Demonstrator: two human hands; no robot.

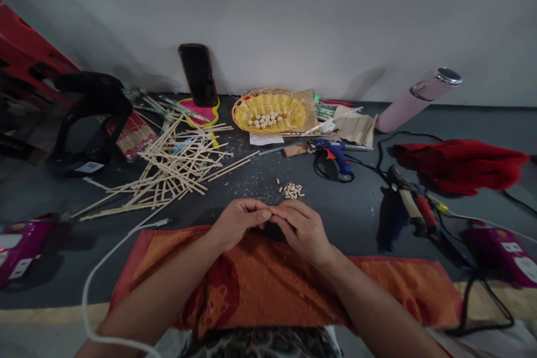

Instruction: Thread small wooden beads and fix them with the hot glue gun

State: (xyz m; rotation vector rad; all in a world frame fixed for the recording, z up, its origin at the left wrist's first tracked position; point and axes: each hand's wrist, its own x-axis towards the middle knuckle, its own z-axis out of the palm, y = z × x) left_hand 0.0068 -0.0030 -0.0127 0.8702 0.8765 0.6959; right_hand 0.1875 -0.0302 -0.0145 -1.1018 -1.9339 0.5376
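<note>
My left hand [244, 220] and my right hand [302, 228] meet at the fingertips over the near edge of the dark table. Both are closed in a pinch, and whatever lies between the fingers is too small or hidden to make out. Just beyond them is a small pile of short cut wooden pieces [291, 191]. Farther back stands a yellow woven basket [240, 114] holding several pale little clusters [265, 120]. To the left spreads a loose heap of thin wooden sticks [176, 162]. An orange towel [268, 285] lies beneath my forearms.
A blue glue gun [335, 155] with its cord lies right of centre. Pliers [409, 201], a red cloth [461, 165] and a pink flask [413, 102] are at the right. A phone [198, 75] leans on the wall. A white cable [94, 285] runs past my left arm.
</note>
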